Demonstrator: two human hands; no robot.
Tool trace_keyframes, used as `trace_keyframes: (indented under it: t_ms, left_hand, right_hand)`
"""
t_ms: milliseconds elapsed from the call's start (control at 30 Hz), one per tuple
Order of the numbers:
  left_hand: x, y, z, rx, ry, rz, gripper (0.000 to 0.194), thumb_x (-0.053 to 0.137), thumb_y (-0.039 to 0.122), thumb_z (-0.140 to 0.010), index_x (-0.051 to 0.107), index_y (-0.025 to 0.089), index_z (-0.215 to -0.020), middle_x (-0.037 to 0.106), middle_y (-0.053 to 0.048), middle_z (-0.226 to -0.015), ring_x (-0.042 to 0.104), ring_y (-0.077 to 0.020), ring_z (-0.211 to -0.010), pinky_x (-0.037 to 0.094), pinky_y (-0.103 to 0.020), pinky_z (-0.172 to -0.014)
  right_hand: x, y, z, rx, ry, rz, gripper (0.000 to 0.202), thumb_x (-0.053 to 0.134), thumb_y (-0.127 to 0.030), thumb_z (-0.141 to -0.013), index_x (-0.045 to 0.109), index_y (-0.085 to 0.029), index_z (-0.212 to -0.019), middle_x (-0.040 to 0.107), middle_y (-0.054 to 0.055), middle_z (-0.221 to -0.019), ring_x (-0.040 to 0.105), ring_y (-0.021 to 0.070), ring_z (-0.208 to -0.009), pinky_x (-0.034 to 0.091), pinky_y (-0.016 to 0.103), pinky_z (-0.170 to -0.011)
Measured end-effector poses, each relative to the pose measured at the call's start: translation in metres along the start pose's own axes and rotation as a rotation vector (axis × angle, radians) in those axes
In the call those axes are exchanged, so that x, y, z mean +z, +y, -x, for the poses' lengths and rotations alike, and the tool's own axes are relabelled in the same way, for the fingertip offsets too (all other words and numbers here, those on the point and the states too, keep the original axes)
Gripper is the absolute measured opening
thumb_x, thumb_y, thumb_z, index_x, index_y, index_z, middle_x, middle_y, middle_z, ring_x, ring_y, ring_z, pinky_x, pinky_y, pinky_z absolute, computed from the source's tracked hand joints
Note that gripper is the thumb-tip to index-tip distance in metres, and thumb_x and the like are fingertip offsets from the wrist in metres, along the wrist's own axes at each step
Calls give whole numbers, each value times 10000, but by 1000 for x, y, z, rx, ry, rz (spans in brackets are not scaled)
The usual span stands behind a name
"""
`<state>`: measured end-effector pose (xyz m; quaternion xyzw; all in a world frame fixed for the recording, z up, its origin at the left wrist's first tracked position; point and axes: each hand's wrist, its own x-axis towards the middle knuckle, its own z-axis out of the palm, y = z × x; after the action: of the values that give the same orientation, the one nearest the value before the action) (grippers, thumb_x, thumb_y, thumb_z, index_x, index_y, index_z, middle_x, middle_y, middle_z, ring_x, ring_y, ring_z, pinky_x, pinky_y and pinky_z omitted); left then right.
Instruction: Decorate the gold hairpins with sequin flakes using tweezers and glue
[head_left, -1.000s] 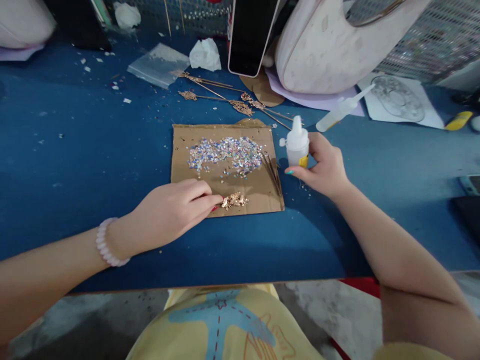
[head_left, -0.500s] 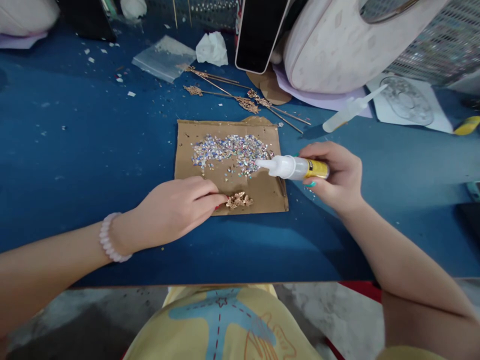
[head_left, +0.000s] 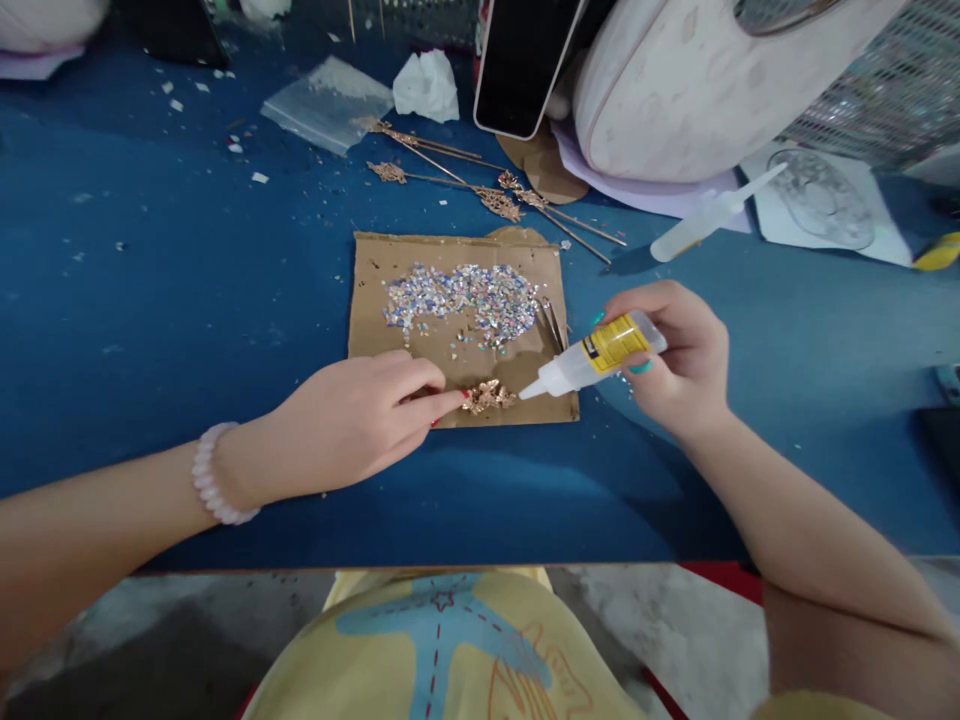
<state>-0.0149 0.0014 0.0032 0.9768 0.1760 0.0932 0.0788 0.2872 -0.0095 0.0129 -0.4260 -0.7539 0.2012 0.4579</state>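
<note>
My left hand (head_left: 371, 415) rests at the lower left of a cardboard piece (head_left: 450, 245), its fingers pinching the left end of a gold flower-shaped metal ornament (head_left: 491, 395). In my right hand (head_left: 671, 355) is a glue bottle (head_left: 600, 355) with a yellow label, tilted so its white nozzle points down-left, close to the ornament's right end. Whether the nozzle touches the metal I cannot tell. Small shiny coloured chips (head_left: 472, 300) lie spread over the cardboard's upper half. Tweezers (head_left: 553, 325) lie at its right edge, partly behind the bottle.
Gold hairpins (head_left: 465, 185) lie behind the cardboard, near a clear plastic bag (head_left: 330, 105) and crumpled tissue (head_left: 426, 85). A phone (head_left: 525, 65) stands upright beside a pale rounded bag-like object (head_left: 675, 100). A second nozzle bottle (head_left: 697, 225) lies at the right by a printed sheet (head_left: 825, 205).
My right hand has tilted the glue bottle, bringing its nozzle down from the chips to beside the ornament. My left hand and the ornament have shifted slightly right.
</note>
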Motion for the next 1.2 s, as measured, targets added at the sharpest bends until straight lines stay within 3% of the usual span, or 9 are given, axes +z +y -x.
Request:
trace_keyframes:
  t_ms: [233,500,933,1133,1200]
  left_hand:
    - [2,3,-1,14,2,-29,341,428,236,-967,544,136,-1272,592,-99,-1049,554,-203,-861,498,-344,-728]
    - [0,3,-2,25,-11,-42,348,417,285,-971,563,119,-1240,583,-116,-1060,543,-201,-860,502,-339,-724]
    - [3,2,-1,30,9,-24,319,420,233,-963,566,123,-1225,578,-103,-1036,536,-197,-833,489,-338,-717]
    - [2,3,-2,6,-26,-36,325,393,234,-975,565,141,-1234,585,-103,-1065,543,-186,-862,473,-319,-734]
    - [2,3,-1,3,-24,-37,328,390,238,-976,565,145,-1237,588,-103,-1064,543,-184,-863,470,-317,-734]
  right_hand:
    - [2,-9,6,-116,-116,114,315,635,-523,-813,608,-275,-1005,670,9,-865,636,148,-717,511,281,-603]
    - [9,-20,0,-246,-149,170,316,675,-521,-778,584,-260,-932,642,-12,-722,622,143,-600,494,270,-523]
    - [15,-24,3,-62,-167,218,266,714,-428,-746,579,-237,-873,655,-17,-773,586,111,-587,463,240,-522]
    - [13,-17,3,89,13,188,331,585,-580,-806,593,-256,-874,635,15,-761,549,145,-597,448,285,-522]
    - [14,-16,3,88,3,181,341,586,-585,-804,588,-252,-876,632,10,-763,540,137,-589,442,275,-513]
